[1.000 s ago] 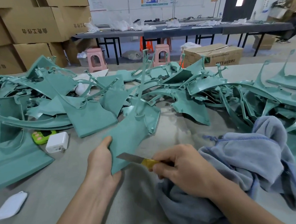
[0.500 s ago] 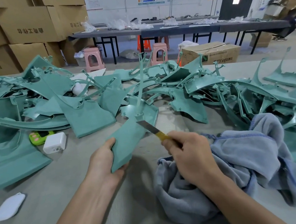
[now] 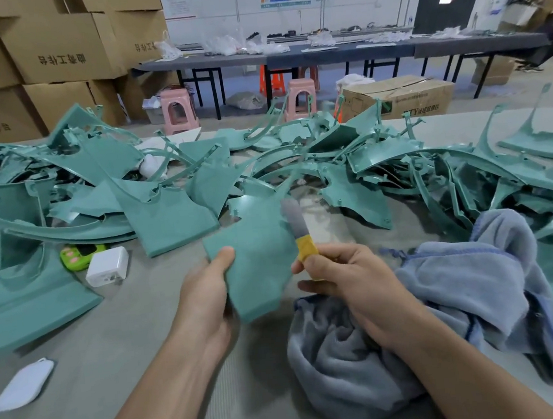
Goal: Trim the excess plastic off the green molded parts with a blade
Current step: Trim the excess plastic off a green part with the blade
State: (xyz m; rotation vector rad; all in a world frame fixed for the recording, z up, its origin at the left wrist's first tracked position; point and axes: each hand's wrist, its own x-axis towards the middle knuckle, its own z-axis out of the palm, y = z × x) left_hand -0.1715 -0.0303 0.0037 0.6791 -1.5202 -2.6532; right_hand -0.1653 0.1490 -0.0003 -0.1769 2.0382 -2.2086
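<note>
Workshop room. Stacked cardboard boxes at rear left; long dark tables along the far wall; pink stools on the floor in front of them; one more carton on the floor at right.

Foreground: grey-covered surface, loaded across its far half with a pile of green parts, tangled and overlapping.

Left hand:
- Grips one green molded part at its left edge.
- Thumb pressed on the upper face; fingers hidden beneath.
- Holds the part raised above the surface, between both hands, in front of the pile, lower corner toward the camera.

Right hand:
- Closed round the yellow handle of a knife, thumb and forefinger pinching near the front of the handle.
- Rests just above a crumpled blue-grey towel lying at right on the surface.

Blade:
- Grey, pointing up and away from the camera.
- Lies along the right edge of the held part.
- Motion-blurred; exact contact with the plastic not determinable.

Other items on the surface, left of the hands:
- White charger block, just beside a small bright-green object, both at the foot of the pile.
- Flat white pad, well apart, near the front left edge.
</note>
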